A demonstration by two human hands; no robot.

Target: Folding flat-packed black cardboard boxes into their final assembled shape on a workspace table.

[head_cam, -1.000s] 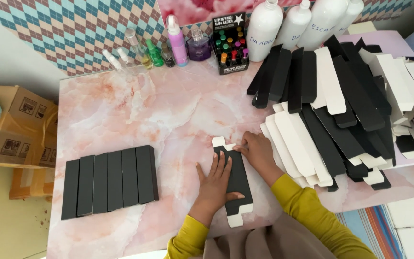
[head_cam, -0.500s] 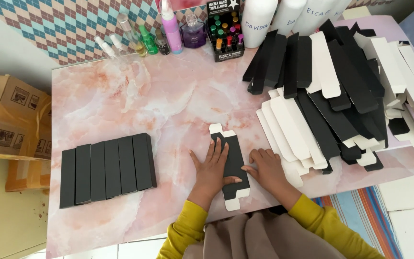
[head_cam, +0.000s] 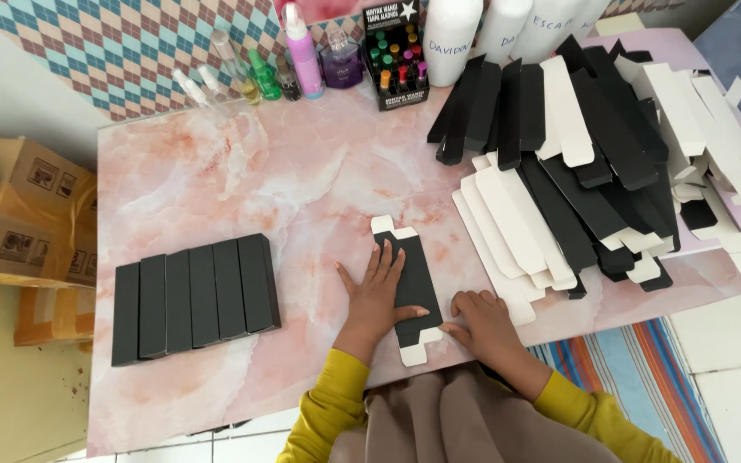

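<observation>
A flat black carton blank (head_cam: 416, 283) with white end flaps lies on the pink marble table (head_cam: 302, 180) near its front edge. My left hand (head_cam: 375, 296) lies spread on the blank's left half, fingers apart, pressing it down. My right hand (head_cam: 484, 321) rests beside the blank's lower right corner, fingers curled, fingertips touching its edge near the lower flap. A row of several folded black boxes (head_cam: 195, 296) stands side by side to the left. A big loose pile of flat black and white blanks (head_cam: 585, 154) covers the right side.
Small bottles (head_cam: 250, 73), a pink spray bottle (head_cam: 302, 47), a black display box of vials (head_cam: 394, 56) and white bottles (head_cam: 452, 34) line the back edge. Cardboard cartons (head_cam: 23, 223) stand left of the table. A striped mat (head_cam: 636, 386) lies on the tiled floor at right.
My right hand slid down along the blank from its upper part to its lower right corner. The left hand stayed flat on the blank. The camera view shifted slightly.
</observation>
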